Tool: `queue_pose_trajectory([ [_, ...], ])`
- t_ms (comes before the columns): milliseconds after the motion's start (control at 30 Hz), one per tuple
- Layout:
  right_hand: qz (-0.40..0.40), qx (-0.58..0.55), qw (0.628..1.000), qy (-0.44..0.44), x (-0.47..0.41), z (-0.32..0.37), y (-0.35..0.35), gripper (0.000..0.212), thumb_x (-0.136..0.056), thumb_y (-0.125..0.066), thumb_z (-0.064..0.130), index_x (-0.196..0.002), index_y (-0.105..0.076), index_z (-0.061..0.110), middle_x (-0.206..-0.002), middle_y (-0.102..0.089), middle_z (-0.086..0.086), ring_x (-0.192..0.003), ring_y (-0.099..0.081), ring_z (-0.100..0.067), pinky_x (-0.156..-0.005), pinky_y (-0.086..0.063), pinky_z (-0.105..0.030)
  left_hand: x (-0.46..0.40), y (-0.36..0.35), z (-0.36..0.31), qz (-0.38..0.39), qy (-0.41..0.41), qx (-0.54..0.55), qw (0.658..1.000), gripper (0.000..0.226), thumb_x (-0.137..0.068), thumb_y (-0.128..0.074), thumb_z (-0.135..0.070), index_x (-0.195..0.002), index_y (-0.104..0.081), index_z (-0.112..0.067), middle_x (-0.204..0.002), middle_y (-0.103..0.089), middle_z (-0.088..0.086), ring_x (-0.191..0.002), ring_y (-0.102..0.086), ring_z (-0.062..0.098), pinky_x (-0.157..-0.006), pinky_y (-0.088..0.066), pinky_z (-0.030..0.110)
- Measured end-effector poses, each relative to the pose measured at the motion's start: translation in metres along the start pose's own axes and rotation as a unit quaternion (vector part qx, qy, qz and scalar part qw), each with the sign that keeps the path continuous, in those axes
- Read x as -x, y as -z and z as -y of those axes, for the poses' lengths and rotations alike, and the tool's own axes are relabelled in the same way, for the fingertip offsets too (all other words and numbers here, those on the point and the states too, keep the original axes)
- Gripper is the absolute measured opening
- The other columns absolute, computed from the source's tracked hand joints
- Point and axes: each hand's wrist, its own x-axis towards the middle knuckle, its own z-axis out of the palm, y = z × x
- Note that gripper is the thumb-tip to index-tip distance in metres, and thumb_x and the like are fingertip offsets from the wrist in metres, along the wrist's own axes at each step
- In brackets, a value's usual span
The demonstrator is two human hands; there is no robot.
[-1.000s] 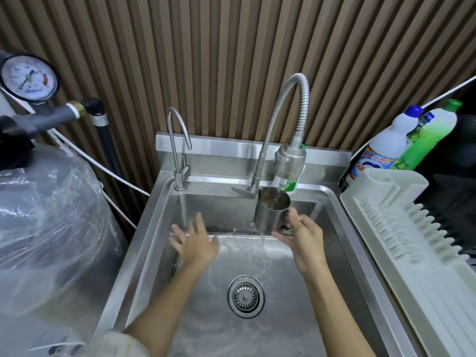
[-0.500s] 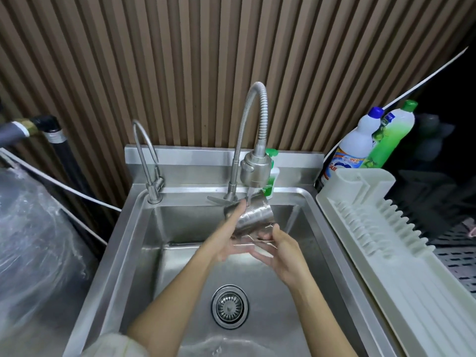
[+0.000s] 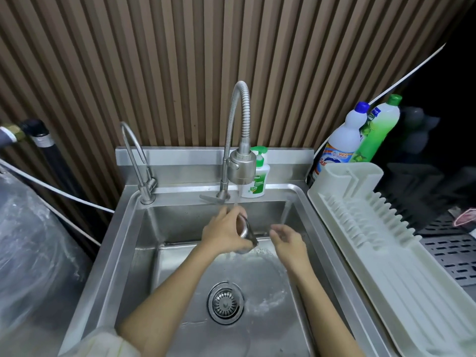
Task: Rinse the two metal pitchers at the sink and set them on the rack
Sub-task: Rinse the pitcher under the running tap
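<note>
Gripping tilted pitcher (image 3: 246,234) under tap, left hand (image 3: 224,231), mouth facing right

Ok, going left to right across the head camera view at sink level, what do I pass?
Plastic-wrapped tank → small faucet → left hand holding the metal pitcher → right hand → white dish rack.

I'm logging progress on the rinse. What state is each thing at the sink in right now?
Metal pitcher: tilted, under the stream, gripped by left hand.
Right hand: open, empty.
Tall faucet: running.
Small tap: off.
Sink: wet, drain unplugged.
Dish rack: empty.
</note>
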Motion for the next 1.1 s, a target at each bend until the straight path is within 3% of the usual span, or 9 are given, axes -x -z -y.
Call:
queue_pose_trajectory([
  [200,-0.13,-0.079,0.983,0.102,0.007,0.021,0.005,0.027,-0.094,-0.049,0.02,-0.118,-0.059,0.014,-0.109,-0.064,0.002,-0.102,-0.058,-0.013,-0.086,-0.038,-0.021,-0.002,0.023,-0.027,-0.13,-0.056,0.021,0.99,0.061,-0.056,-0.077,-0.036,-0.108,-0.045,-0.041,-0.121,-0.039,-0.006,-0.108,-0.049,0.022,-0.085,-0.045,0.035],
  [333,-0.006,0.036,0.999,0.032,0.009,0.001,-0.013,0.036,-0.095,-0.049,0.023,-0.128,-0.053,0.011,-0.128,-0.061,-0.008,-0.117,-0.056,-0.022,-0.089,-0.038,-0.022,0.008,-0.002,-0.01,0.0,-0.006,-0.066,0.998,0.058,-0.054,-0.078,-0.026,-0.103,-0.048,-0.039,-0.106,-0.043,-0.006,-0.108,-0.051,0.025,-0.083,-0.043,0.035],
  [467,-0.071,0.005,0.996,0.06,0.01,0.011,-0.004,0.036,-0.096,-0.046,0.024,-0.129,-0.051,0.012,-0.124,-0.062,-0.009,-0.113,-0.057,-0.023,-0.081,-0.035,-0.019,0.006,0.007,-0.02,-0.017,-0.011,-0.009,1.0,0.058,-0.061,-0.076,-0.038,-0.111,-0.047,-0.041,-0.114,-0.045,-0.004,-0.108,-0.053,0.023,-0.085,-0.044,0.033],
  [567,-0.069,-0.034,0.996,0.053,0.005,0.018,0.003,0.038,-0.096,-0.045,0.029,-0.129,-0.051,0.013,-0.127,-0.06,-0.009,-0.117,-0.055,-0.023,-0.094,-0.039,-0.027,0.001,0.017,-0.034,-0.004,-0.049,-0.004,0.999,0.056,-0.07,-0.07,-0.05,-0.12,-0.045,-0.043,-0.126,-0.042,0.006,-0.115,-0.048,0.027,-0.094,-0.043,0.035],
  [633,-0.041,-0.039,0.998,0.034,0.003,0.016,0.003,0.04,-0.096,-0.043,0.031,-0.131,-0.049,0.012,-0.131,-0.057,-0.009,-0.122,-0.052,-0.023,-0.099,-0.037,-0.03,0.001,0.014,-0.034,0.009,-0.033,0.048,0.998,0.046,-0.074,-0.068,-0.05,-0.115,-0.047,-0.042,-0.124,-0.042,0.006,-0.107,-0.051,0.025,-0.084,-0.049,0.033],
  [700,-0.017,-0.023,0.999,0.014,0.004,0.009,-0.001,0.043,-0.097,-0.042,0.033,-0.133,-0.046,0.011,-0.135,-0.054,-0.009,-0.125,-0.049,-0.023,-0.099,-0.035,-0.028,0.003,0.011,-0.028,0.017,0.029,0.188,0.981,0.038,-0.076,-0.069,-0.046,-0.108,-0.05,-0.038,-0.117,-0.045,0.001,-0.095,-0.056,0.021,-0.064,-0.056,0.031],
  [833,0.014,-0.023,1.0,-0.011,0.01,-0.001,-0.007,0.043,-0.098,-0.04,0.033,-0.135,-0.044,0.011,-0.136,-0.052,-0.008,-0.125,-0.048,-0.022,-0.093,-0.034,-0.024,0.008,0.016,-0.019,-0.005,0.132,0.405,0.905,0.053,-0.072,-0.076,-0.04,-0.115,-0.046,-0.032,-0.119,-0.055,0.0,-0.098,-0.059,0.021,-0.062,-0.058,0.032],
  [967,0.03,-0.043,0.998,-0.021,0.015,-0.001,-0.01,0.043,-0.098,-0.04,0.034,-0.135,-0.044,0.012,-0.138,-0.05,-0.007,-0.126,-0.047,-0.022,-0.095,-0.035,-0.026,0.009,0.017,-0.009,-0.023,0.147,0.45,0.881,0.066,-0.064,-0.084,-0.034,-0.116,-0.043,-0.031,-0.119,-0.055,-0.001,-0.091,-0.059,0.013,-0.059,-0.055,0.027],
  [1100,0.031,-0.051,0.998,-0.025,0.014,0.001,-0.009,0.043,-0.097,-0.04,0.033,-0.134,-0.043,0.011,-0.138,-0.05,-0.007,-0.125,-0.047,-0.021,-0.096,-0.035,-0.027,0.009,0.017,0.007,0.006,0.181,0.491,0.852,0.072,-0.065,-0.081,-0.039,-0.123,-0.04,-0.028,-0.127,-0.045,0.001,-0.099,-0.052,0.015,-0.065,-0.057,0.032],
])
